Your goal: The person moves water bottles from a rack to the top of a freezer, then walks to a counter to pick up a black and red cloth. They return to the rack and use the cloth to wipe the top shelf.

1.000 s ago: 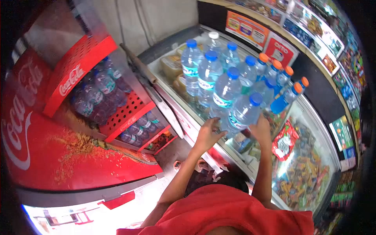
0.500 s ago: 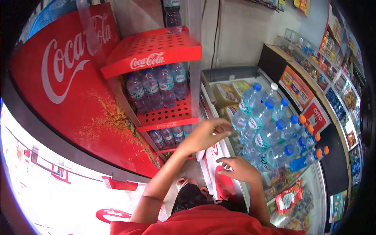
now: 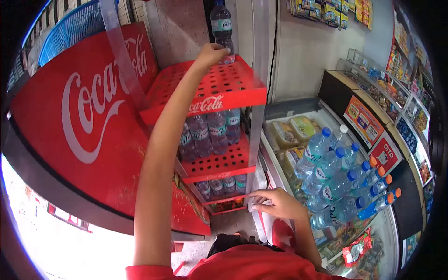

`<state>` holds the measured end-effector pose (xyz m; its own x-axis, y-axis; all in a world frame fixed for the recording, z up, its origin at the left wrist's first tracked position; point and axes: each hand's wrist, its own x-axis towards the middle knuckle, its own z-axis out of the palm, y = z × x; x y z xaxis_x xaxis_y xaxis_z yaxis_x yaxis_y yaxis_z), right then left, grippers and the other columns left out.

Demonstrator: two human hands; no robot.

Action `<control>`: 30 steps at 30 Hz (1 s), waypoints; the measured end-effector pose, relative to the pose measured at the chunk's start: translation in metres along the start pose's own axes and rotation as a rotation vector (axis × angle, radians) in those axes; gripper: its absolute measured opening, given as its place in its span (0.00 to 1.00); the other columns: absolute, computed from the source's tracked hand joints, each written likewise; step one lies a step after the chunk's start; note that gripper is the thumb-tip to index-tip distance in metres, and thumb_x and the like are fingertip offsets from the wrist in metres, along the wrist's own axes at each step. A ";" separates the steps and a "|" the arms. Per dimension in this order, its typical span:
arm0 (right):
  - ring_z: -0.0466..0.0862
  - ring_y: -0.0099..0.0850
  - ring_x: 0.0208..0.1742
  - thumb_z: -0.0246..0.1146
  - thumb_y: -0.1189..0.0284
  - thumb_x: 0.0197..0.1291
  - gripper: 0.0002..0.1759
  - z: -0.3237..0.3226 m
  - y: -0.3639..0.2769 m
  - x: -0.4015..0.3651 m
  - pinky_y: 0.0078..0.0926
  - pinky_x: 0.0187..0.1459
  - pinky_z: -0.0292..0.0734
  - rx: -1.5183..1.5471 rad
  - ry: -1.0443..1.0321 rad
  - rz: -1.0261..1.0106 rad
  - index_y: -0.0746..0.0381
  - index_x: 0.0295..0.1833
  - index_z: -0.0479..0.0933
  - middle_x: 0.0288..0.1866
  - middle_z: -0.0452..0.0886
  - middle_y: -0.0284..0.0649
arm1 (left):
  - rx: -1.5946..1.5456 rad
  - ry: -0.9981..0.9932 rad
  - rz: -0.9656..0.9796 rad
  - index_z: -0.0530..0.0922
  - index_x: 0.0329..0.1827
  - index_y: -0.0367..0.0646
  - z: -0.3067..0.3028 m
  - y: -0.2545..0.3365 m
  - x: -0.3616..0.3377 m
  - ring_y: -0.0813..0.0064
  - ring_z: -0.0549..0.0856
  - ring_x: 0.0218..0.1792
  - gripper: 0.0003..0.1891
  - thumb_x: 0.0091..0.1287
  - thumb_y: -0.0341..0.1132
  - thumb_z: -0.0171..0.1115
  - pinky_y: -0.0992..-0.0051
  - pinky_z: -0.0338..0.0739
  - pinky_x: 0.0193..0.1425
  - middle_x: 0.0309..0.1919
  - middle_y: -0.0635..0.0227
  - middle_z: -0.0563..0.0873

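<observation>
My left hand (image 3: 212, 52) is stretched up to the top red shelf (image 3: 210, 86) of the Coca-Cola rack and grips the base of a clear water bottle (image 3: 221, 25) with a blue cap, which stands upright on that shelf. My right hand (image 3: 278, 204) is low, fingers spread, resting on the near left edge of the chest freezer (image 3: 273, 161) beside the rack's lowest shelf. It holds nothing. Several blue-capped water bottles (image 3: 329, 175) stand on the freezer lid to the right of it.
The rack's middle shelf (image 3: 214, 163) and lower shelves hold more water bottles. A large red Coca-Cola panel (image 3: 84, 121) fills the left. Orange-capped bottles (image 3: 380, 189) stand at the freezer's far side. Snack displays (image 3: 373, 79) line the counter on the right.
My left hand has risen from beside the freezer to the top shelf and closed on the bottle there. My right hand stayed at the freezer's edge. The view tilted upward.
</observation>
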<state>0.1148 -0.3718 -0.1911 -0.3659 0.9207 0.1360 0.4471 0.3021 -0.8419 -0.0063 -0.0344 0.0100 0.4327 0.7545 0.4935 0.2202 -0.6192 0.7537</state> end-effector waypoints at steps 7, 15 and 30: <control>0.84 0.30 0.34 0.63 0.69 0.58 0.15 -0.006 -0.013 0.029 0.26 0.38 0.77 0.090 0.329 0.043 0.66 0.48 0.77 0.33 0.83 0.44 | 0.028 0.229 -0.166 0.81 0.42 0.31 0.014 -0.086 0.137 0.66 0.85 0.36 0.22 0.46 0.36 0.72 0.68 0.77 0.42 0.36 0.57 0.85; 0.82 0.29 0.35 0.63 0.68 0.57 0.13 0.004 -0.016 0.023 0.26 0.38 0.75 -0.013 0.559 0.089 0.63 0.45 0.79 0.37 0.84 0.40 | -0.599 -0.142 -0.292 0.78 0.44 0.36 0.004 -0.105 0.186 0.64 0.82 0.39 0.24 0.42 0.32 0.73 0.63 0.75 0.44 0.37 0.59 0.84; 0.81 0.26 0.38 0.61 0.66 0.60 0.13 0.037 -0.019 -0.027 0.25 0.40 0.75 0.166 0.572 0.157 0.62 0.46 0.80 0.39 0.84 0.38 | -0.088 0.159 -0.062 0.81 0.35 0.32 0.017 -0.076 0.153 0.71 0.84 0.30 0.24 0.35 0.38 0.76 0.71 0.79 0.38 0.33 0.63 0.85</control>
<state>0.0867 -0.4118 -0.1981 0.2107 0.9516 0.2239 0.3105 0.1520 -0.9383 0.0582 0.1241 0.0209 0.2752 0.8200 0.5019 0.1620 -0.5541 0.8165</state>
